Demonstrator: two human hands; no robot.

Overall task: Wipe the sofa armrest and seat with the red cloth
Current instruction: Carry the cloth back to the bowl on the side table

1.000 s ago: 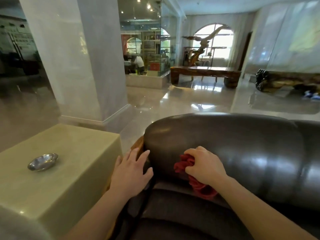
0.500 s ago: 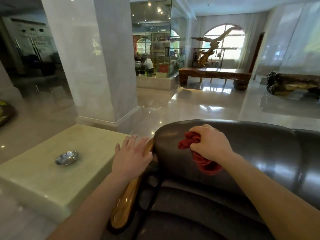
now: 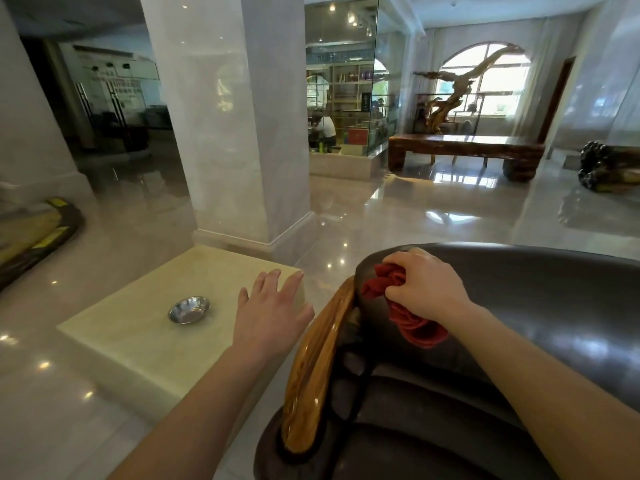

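A dark leather sofa (image 3: 540, 306) fills the lower right, with a polished wooden armrest (image 3: 317, 368) along its left side and the seat cushion (image 3: 433, 434) below. My right hand (image 3: 424, 289) is shut on a bunched red cloth (image 3: 408, 323) and presses it against the upper left corner of the leather back. My left hand (image 3: 270, 313) hovers with fingers spread, left of the armrest, over the corner of the stone side table (image 3: 138, 344), holding nothing.
A small metal dish (image 3: 189, 309) sits on the stone table. A marble pillar (image 3: 225, 133) stands behind it on a glossy floor. Further back are a glass display room (image 3: 343, 98), a long wooden bench (image 3: 464, 150) and a driftwood sculpture (image 3: 460, 88).
My right hand has slid the red cloth up the leather back toward its top left corner. My left hand has come off the armrest and moved left over the stone table.
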